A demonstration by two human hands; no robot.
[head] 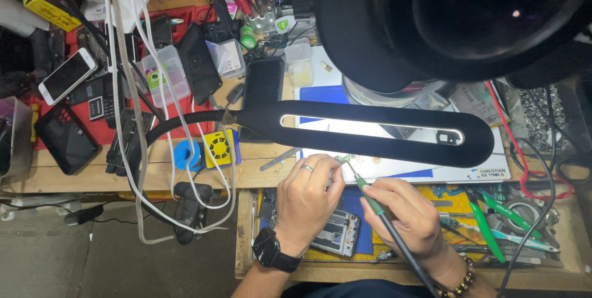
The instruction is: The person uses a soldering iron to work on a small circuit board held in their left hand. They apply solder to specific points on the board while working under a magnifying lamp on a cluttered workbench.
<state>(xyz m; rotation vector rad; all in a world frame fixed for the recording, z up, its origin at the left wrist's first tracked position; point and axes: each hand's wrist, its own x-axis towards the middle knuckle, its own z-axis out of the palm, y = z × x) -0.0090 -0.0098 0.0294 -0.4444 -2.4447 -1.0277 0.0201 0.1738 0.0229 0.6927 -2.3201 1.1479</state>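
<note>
My left hand (pixel 305 202), with a ring and a black wristwatch, pinches a thin metal tool against a small circuit board (pixel 340 161) at the work mat's near edge. My right hand (pixel 407 215), wearing a bead bracelet, grips a soldering iron (pixel 376 205) with a green collar like a pen; its tip touches the small board. An opened phone frame (pixel 336 233) lies in the drawer under my left wrist.
A black lamp bar (pixel 370 130) on a gooseneck crosses above the blue and white work mat (pixel 493 171). A black microscope head (pixel 456 14) looms top right. Green-handled pliers (pixel 487 218) lie in the drawer. Several phones (pixel 68 75), white cables (pixel 185 150) and plastic boxes (pixel 163 73) crowd the left.
</note>
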